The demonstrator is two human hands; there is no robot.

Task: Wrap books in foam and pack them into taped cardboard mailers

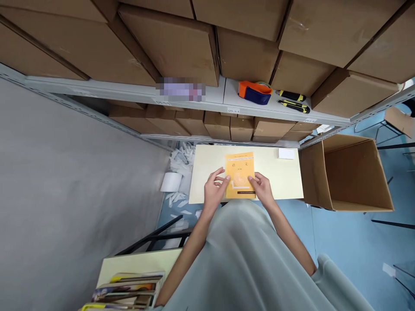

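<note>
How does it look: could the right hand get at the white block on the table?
Likely yes: nothing visible stands between the right hand and the white block. But that hand holds the orange book, so it would probably have to let go first.

Yellow book: cover up, above the near edge of the worktop.
Left hand: thumb at the book's left edge, fingers loosely bent.
Right hand: grips the right edge.
White block: sits by the worktop's far right corner.
Cardboard box: open, just beside the right edge.
Paper scraps: strewn beyond the left edge.
Shelf: black-and-yellow cutters lie along its front edge.
</note>
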